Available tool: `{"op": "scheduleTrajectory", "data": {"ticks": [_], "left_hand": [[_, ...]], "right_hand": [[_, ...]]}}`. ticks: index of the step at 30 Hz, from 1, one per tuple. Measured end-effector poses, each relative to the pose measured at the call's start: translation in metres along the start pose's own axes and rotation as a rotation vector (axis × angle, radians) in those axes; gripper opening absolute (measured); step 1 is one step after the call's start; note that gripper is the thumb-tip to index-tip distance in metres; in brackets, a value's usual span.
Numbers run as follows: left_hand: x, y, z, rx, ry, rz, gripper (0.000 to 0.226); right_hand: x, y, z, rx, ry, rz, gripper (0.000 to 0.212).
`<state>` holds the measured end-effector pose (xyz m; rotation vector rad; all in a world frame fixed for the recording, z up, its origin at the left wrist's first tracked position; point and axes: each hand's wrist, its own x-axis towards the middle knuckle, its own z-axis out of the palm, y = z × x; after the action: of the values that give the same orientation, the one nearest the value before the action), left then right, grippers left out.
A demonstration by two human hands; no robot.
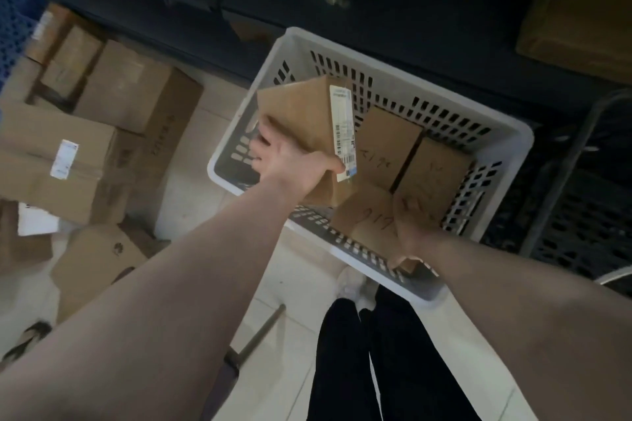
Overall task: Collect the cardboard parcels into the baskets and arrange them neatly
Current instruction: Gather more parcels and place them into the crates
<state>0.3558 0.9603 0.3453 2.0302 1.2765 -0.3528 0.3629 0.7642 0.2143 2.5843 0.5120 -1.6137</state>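
1. Labelled parcel hangs tilted over the left half of the white basket, held in the left grip.
2. Right grip rests on the near parcel inside; whether it clasps, I cannot tell.
3. 2 parcels lie flat beyond.

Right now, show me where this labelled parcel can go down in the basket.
The basket's left part, between its left wall and the packed parcels, looks bare, though the labelled parcel in the left hand hides some. The right part is crowded.
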Motion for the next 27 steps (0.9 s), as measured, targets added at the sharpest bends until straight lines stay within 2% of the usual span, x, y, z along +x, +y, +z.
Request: {"op": "scheduleTrajectory", "data": {"ticks": [4, 7, 9, 13, 17, 19, 21, 24, 27], "left_hand": [[-0.001, 0.006, 0.004, 0.055, -0.035, 0.017, 0.136], [-0.004, 0.014, 0.002, 0.06, -0.112, 0.031, 0.137], [-0.007, 0.018, 0.001, 0.093, -0.215, 0.052, 0.137], [-0.024, 0.029, 0.003, 0.256, -0.361, 0.113, 0.15], [-0.048, 0.044, 0.007, 0.375, -0.365, 0.226, 0.153], [-0.062, 0.052, 0.008, 0.43, -0.35, 0.319, 0.152], [-0.075, 0.062, 0.01, 0.465, -0.356, 0.385, 0.151], [-0.093, 0.077, 0.016, 0.425, -0.435, 0.397, 0.145], [-0.114, 0.094, 0.025, 0.321, -0.528, 0.397, 0.123]], "right_hand": [[-0.003, 0.015, -0.017, 0.1, 0.0, -0.001, 0.108], [-0.006, 0.022, -0.034, 0.35, 0.08, -0.02, 0.058], [-0.015, 0.022, -0.048, 0.531, 0.143, 0.011, 0.043], [-0.045, 0.029, -0.069, 0.89, 0.288, 0.076, 0.034], [-0.086, 0.04, -0.082, 1.209, 0.325, 0.031, 0.028], [-0.107, 0.047, -0.085, 1.273, 0.307, 0.004, 0.031], [-0.127, 0.056, -0.083, 1.328, 0.321, -0.01, 0.044], [-0.154, 0.072, -0.073, 1.495, 0.418, 0.032, 0.048], [-0.181, 0.093, -0.063, 1.604, 0.565, 0.114, 0.039]]}}
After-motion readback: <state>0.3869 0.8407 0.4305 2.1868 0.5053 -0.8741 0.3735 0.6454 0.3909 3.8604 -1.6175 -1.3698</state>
